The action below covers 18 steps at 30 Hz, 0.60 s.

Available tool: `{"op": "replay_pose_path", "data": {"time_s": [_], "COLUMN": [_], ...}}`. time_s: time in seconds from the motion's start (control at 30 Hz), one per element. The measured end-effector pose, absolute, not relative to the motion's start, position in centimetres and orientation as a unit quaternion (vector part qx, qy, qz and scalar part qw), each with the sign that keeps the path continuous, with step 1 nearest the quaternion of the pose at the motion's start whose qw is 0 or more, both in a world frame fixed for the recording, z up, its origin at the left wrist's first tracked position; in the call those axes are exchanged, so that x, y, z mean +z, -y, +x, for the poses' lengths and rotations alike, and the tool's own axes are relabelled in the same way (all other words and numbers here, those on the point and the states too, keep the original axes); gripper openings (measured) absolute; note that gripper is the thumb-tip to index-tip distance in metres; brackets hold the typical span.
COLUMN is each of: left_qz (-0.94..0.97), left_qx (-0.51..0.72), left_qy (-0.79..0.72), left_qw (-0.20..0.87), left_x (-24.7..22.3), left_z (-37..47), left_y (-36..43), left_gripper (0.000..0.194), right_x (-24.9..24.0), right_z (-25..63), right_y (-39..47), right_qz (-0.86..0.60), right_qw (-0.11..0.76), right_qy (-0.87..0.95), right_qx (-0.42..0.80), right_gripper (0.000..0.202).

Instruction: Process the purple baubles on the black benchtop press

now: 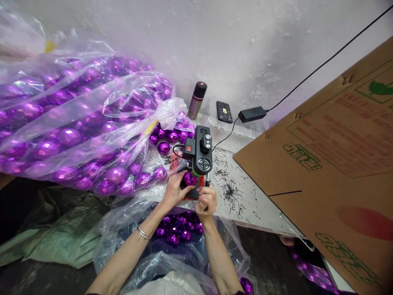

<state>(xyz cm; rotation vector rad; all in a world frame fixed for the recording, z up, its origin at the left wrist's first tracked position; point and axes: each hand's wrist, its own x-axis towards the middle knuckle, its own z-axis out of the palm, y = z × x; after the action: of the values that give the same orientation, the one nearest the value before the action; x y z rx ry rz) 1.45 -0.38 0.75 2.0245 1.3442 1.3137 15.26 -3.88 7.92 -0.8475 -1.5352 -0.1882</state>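
Note:
A shiny purple faceted ball (190, 178) sits under the head of a small black bench drill (203, 151). My left hand (175, 189) holds the ball from the left, its thumb at the lower side. To the right of the ball, my right hand (206, 200) is wrapped round the machine's lever handle (207, 180). Part of the machine's dark base (193, 194) shows between my hands; the drill tip is hidden.
A large clear bag of purple balls (76, 131) fills the left, and another open bag (175, 231) lies below my hands. Behind stand a spray can (197, 100), a phone (224, 112) and a power adapter (252, 114). Dark scraps (229, 190) and a cardboard box (331, 164) are right.

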Motion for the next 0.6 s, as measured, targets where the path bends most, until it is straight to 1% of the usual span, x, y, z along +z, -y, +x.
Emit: {"op": "replay_pose_path", "data": {"time_s": [0.1, 0.17, 0.23, 0.33, 0.4, 0.47, 0.53, 0.6], "left_qz": [0.718, 0.715, 0.716, 0.718, 0.719, 0.727, 0.74, 0.747], "left_qx": [0.464, 0.46, 0.456, 0.453, 0.456, 0.453, 0.44, 0.431], "left_qy": [-0.48, -0.485, -0.486, -0.484, -0.482, -0.476, -0.472, -0.472], "left_qw": [0.198, 0.203, 0.21, 0.215, 0.208, 0.199, 0.191, 0.182], "left_x": [0.8, 0.8, 0.9, 0.9, 0.7, 0.5, 0.4, 1.0], "left_z": [1.4, 1.4, 1.5, 1.4, 1.2, 0.6, -0.2, -1.2], "left_y": [0.4, 0.2, -0.2, -0.2, 0.8, 2.9, 5.3, 6.8], "left_gripper": [0.054, 0.054, 0.056, 0.06, 0.061, 0.06, 0.07, 0.094], "right_x": [7.6, 8.3, 10.0, 13.8, 16.1, 17.2, 17.0, 16.0], "right_z": [15.3, 15.2, 15.1, 14.7, 14.6, 14.5, 14.6, 14.7], "right_y": [3.9, 4.1, 4.4, 4.8, 4.8, 4.8, 4.9, 5.0], "right_qz": [-0.369, -0.371, -0.385, -0.435, -0.457, -0.452, -0.437, -0.427], "right_qw": [0.629, 0.633, 0.637, 0.655, 0.656, 0.658, 0.656, 0.648], "right_qy": [0.679, 0.674, 0.665, 0.618, 0.598, 0.6, 0.615, 0.63], "right_qx": [-0.091, -0.087, -0.065, 0.004, 0.045, 0.052, 0.035, 0.017], "right_gripper": [0.039, 0.038, 0.037, 0.037, 0.039, 0.04, 0.039, 0.037]}}
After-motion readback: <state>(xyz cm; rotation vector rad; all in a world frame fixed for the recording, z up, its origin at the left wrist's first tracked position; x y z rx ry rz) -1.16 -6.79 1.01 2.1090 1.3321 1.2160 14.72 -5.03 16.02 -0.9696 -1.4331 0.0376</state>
